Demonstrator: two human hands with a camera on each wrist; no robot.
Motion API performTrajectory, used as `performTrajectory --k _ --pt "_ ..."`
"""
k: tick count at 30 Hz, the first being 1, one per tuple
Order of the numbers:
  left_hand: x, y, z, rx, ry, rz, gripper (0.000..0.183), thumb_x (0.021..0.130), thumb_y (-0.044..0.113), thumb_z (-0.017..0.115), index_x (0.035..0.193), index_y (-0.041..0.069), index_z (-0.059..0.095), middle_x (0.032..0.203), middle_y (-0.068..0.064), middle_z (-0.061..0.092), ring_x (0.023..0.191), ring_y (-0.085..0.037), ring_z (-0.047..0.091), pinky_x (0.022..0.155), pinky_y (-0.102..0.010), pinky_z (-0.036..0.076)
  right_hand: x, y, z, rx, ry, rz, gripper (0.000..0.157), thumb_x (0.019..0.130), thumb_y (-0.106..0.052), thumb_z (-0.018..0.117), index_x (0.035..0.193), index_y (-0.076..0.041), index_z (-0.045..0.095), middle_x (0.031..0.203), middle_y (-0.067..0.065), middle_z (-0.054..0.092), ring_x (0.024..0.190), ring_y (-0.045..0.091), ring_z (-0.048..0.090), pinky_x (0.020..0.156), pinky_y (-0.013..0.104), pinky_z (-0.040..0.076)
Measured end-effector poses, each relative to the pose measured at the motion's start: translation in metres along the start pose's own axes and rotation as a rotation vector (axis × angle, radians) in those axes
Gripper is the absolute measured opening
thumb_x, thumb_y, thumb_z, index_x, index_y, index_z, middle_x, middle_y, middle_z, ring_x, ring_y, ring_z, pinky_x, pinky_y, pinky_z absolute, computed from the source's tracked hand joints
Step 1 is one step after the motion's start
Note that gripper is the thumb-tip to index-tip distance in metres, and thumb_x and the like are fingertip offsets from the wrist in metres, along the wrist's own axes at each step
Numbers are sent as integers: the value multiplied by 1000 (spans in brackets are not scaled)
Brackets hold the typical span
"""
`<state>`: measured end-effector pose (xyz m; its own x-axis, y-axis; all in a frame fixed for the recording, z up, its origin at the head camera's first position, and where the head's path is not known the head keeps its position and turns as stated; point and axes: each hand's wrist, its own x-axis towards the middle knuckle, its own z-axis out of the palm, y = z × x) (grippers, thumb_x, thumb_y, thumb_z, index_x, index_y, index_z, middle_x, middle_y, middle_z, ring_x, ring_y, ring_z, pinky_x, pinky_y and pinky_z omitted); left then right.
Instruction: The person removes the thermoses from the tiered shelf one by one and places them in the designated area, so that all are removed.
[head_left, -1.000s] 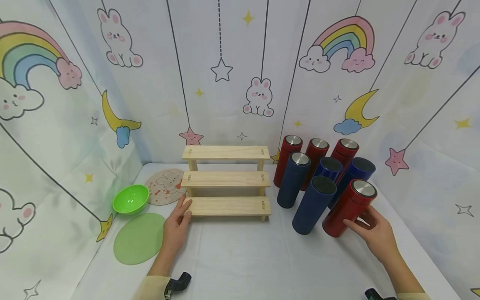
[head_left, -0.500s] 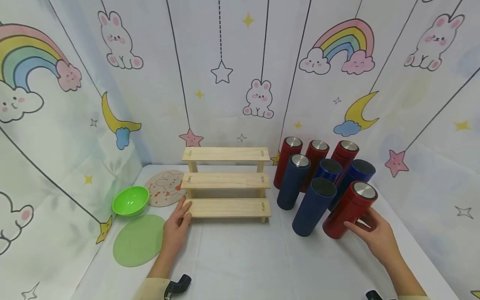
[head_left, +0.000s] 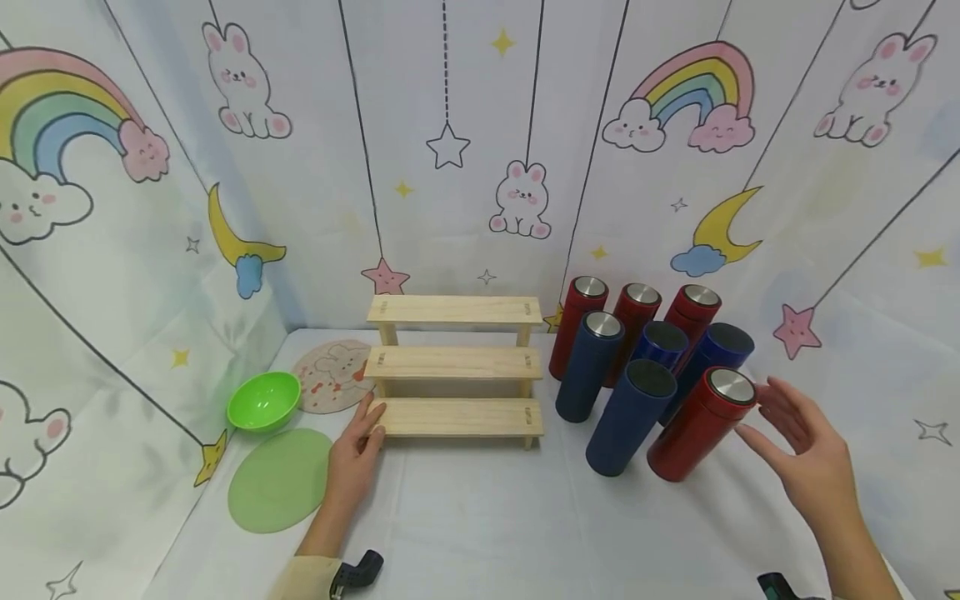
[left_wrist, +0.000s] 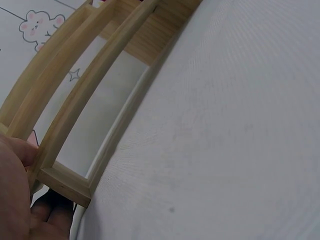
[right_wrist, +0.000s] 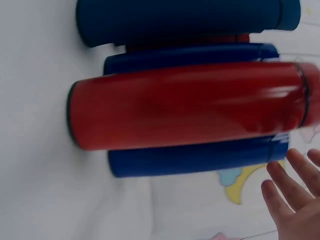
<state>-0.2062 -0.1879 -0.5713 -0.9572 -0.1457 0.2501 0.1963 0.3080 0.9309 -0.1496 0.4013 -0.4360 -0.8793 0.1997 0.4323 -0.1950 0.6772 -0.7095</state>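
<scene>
My left hand grips the left end of the lowest step of a three-tier wooden shelf. In the left wrist view, its fingers lie on both sides of the shelf's end piece. My right hand is just right of a red thermos flask with a silver lid, apart from it, fingers spread and holding nothing. The flask stands upright at the front of a group. Beside it stand a blue flask with a dark top and a blue flask with a silver lid.
Behind them are more red flasks and dark blue flasks. On the left are a green bowl, a green round mat and a bunny-patterned mat. A printed curtain closes off the back and sides.
My right hand has let go of the front red flask and drawn away to the right and slightly up. The flask stays standing in place. My left hand keeps its hold on the shelf.
</scene>
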Motion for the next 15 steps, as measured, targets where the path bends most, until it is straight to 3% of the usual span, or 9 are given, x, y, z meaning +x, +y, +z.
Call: performTrajectory --k 4,6,10,13,15 --pt "2 2 0 13 10 12 41 111 5 60 152 0 61 173 -15 35 160 -35 30 106 -6 36 0 -26 -2 -75 92 -31 87 90 -5 90 164 -29 50 155 -7 60 137 -8 50 107 6 36" --pt "2 4 0 45 17 13 42 111 6 61 153 1 60 174 -14 34 159 -33 32 110 -11 36 -1 -39 -2 -115 130 -57 88 88 -6 91 162 -32 53 156 -10 59 142 -7 47 112 9 32" --pt "2 12 -7 162 61 23 48 109 10 66 155 4 58 175 -10 33 159 -32 33 123 -37 37 -3 -60 0 -145 164 -135 90 82 -4 94 159 -33 57 155 -11 60 146 -4 44 118 15 28" --pt "1 23 -19 237 123 71 52 106 12 70 156 5 58 176 -8 33 160 -36 31 123 -59 34 -1 -74 4 -136 165 -208 91 80 -3 94 159 -30 58 155 -8 61 147 0 45 118 16 27" --pt "1 31 -26 284 147 119 56 104 14 72 158 6 56 177 -7 31 161 -38 29 122 -65 32 0 -85 8 -118 156 -251 90 81 -3 92 160 -28 57 157 -5 60 149 3 45 119 17 27"
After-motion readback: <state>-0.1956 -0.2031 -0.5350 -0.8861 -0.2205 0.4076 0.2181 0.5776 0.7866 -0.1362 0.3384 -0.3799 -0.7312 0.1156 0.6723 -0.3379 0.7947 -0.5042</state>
